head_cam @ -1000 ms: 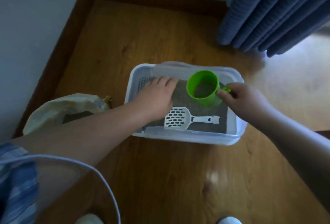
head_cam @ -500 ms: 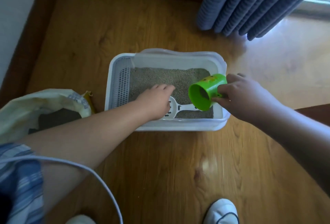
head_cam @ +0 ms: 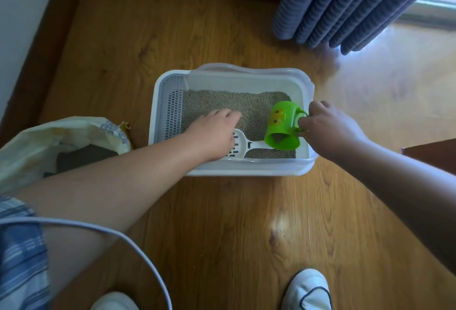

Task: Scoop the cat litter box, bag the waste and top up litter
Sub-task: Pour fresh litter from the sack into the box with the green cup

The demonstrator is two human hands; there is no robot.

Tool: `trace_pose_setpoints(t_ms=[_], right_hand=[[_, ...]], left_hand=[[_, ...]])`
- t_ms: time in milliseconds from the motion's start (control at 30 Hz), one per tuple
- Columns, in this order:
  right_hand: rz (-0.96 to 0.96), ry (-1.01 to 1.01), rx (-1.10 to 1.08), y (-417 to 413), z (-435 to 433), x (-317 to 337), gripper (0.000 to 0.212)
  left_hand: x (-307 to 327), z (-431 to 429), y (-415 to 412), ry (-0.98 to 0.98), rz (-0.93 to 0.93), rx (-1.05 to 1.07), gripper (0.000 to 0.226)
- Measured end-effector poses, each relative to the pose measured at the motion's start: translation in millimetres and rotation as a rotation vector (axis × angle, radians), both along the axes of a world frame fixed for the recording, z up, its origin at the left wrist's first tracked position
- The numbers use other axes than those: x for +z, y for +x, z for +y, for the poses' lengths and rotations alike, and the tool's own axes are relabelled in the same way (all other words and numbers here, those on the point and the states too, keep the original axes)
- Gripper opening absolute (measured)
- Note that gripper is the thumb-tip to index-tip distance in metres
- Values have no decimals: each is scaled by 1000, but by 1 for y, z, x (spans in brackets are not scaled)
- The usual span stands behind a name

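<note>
- Wooden floor point(head_cam: 222, 223): orange-brown boards with strong grain. A patch of glare lies at the right, near the window light.
- A dark brown skirting board point(head_cam: 44, 45) runs along the pale wall point(head_cam: 22, 1) on the left and across the far side, meeting in a corner.
- A blue-grey pleated curtain point(head_cam: 357, 6) hangs at the far right, its hem down at floor level.
- The white litter box point(head_cam: 232, 171) sits on the floor mid-frame, with a slotted panel at its left end. Grey litter point(head_cam: 234, 104) covers the bottom.
- Left hand point(head_cam: 214, 132): palm down inside the box, fingers stretched out flat on the litter, gripping nothing. It covers part of the head of a white slotted scoop point(head_cam: 240, 145) lying along the near wall.
- Right hand point(head_cam: 330, 127): fingers curled round the handle of a green cup point(head_cam: 281, 124). The cup is tipped on its side over the right end of the box, mouth toward the camera, with a little litter inside.
- A cream bag point(head_cam: 61, 132), mouth open with dark contents, stands on the floor just left of the box.
- Near edge: a white shoe point(head_cam: 308, 290), a pale cable point(head_cam: 111, 230) and a blue striped sleeve point(head_cam: 19, 260).
</note>
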State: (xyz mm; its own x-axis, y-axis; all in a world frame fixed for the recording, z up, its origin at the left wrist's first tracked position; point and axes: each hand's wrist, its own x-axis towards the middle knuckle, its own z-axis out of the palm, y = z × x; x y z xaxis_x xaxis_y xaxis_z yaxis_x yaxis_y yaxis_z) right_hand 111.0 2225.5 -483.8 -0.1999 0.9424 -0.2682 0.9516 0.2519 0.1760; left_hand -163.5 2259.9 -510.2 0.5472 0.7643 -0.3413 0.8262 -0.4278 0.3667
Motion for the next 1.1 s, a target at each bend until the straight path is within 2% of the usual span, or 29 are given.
trace_pose_setpoints(t_ms=[133,233,367,500,700,867,1000,1100], right_hand=[[-81,9,20,-4,-8,4,18],[-120,-8,39,-7,-8,3,13],[-140,-62,59,-10,-13,-1,17],[-160,-91,51,-9,-16,-5,26],[-102,-195,-38,-10,-13,4,30],[12,-229,-127,-14,-8,16,27],[219,-193,-196,-11,-4,24,26],[279,-182,-210,-14,1,29,27]], left_hand=[[-4,0,-2,-16,26,2,55],[-16,11,11,-106,49,-36,46],[-35,26,36,-204,106,-77,51],[-52,29,59,-178,189,-170,40],[-72,26,72,-130,316,-233,41],[-62,34,63,-142,257,-89,43],[-45,45,35,-141,134,95,31],[-33,46,19,-204,-7,224,26]])
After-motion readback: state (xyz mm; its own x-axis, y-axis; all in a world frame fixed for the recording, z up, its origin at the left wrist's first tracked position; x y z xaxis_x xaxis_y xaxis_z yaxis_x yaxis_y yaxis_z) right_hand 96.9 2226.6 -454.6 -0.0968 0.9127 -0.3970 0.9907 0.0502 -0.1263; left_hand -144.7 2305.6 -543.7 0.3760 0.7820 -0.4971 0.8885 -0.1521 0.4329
